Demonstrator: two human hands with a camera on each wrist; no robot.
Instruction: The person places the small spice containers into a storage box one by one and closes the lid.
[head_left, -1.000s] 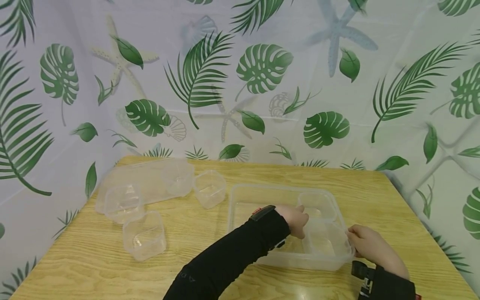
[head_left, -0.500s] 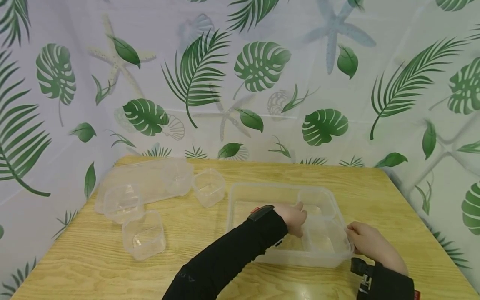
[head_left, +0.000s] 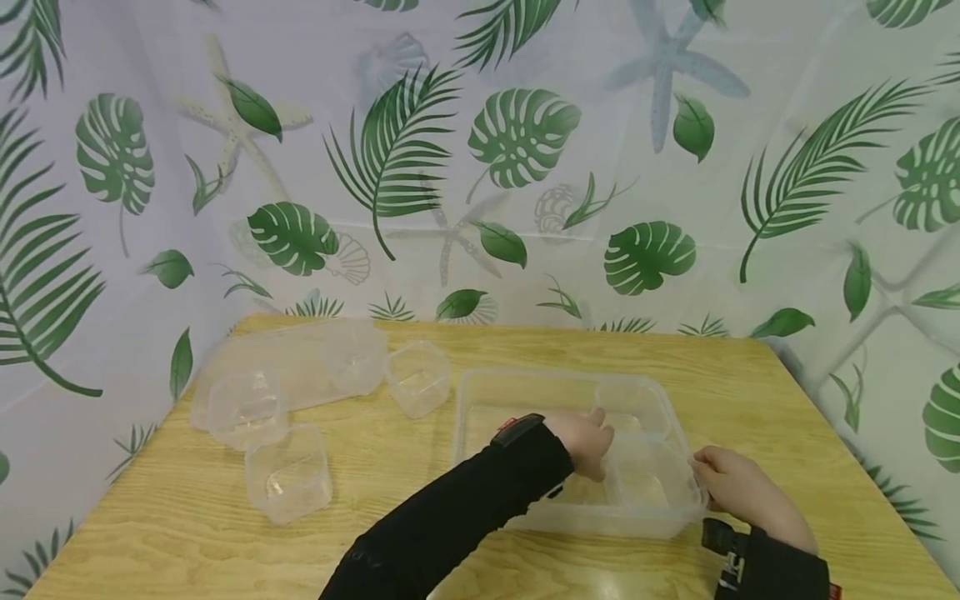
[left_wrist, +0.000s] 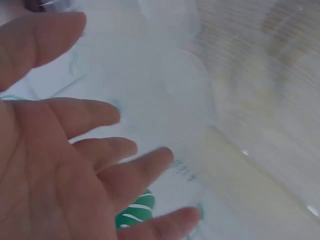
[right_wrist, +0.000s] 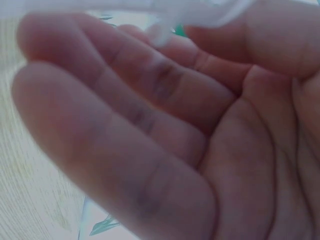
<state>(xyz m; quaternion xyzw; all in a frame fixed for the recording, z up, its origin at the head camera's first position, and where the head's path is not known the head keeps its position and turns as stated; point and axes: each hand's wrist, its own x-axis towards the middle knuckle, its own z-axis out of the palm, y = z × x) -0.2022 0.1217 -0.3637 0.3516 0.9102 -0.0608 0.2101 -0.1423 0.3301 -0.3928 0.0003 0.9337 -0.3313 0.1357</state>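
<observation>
A large clear plastic container (head_left: 592, 522) sits on the table, right of the middle. Two small clear containers, a back one (head_left: 636, 400) and a front one (head_left: 651, 475), stand inside its right part. Over the large container, beside these two, is my left hand (head_left: 587, 442); the left wrist view shows its fingers (left_wrist: 142, 175) spread and holding nothing. Whether they touch plastic is unclear. At the right wall, my right hand (head_left: 738, 492) grips the large container's rim, thumb on top, with the other fingers (right_wrist: 100, 135) curled beneath in the right wrist view.
Left on the wooden table (head_left: 172, 517) lies a translucent flat lid (head_left: 255, 350). Several small clear containers are there: one on the lid (head_left: 354, 358), one at its front edge (head_left: 246, 408), one nearer me (head_left: 291, 475), one right of it (head_left: 418, 379). Leaf-printed cloth (head_left: 517, 283) hangs behind.
Both hands and the containers hold nearly the same places. Only a slight shift of the head view shows.
</observation>
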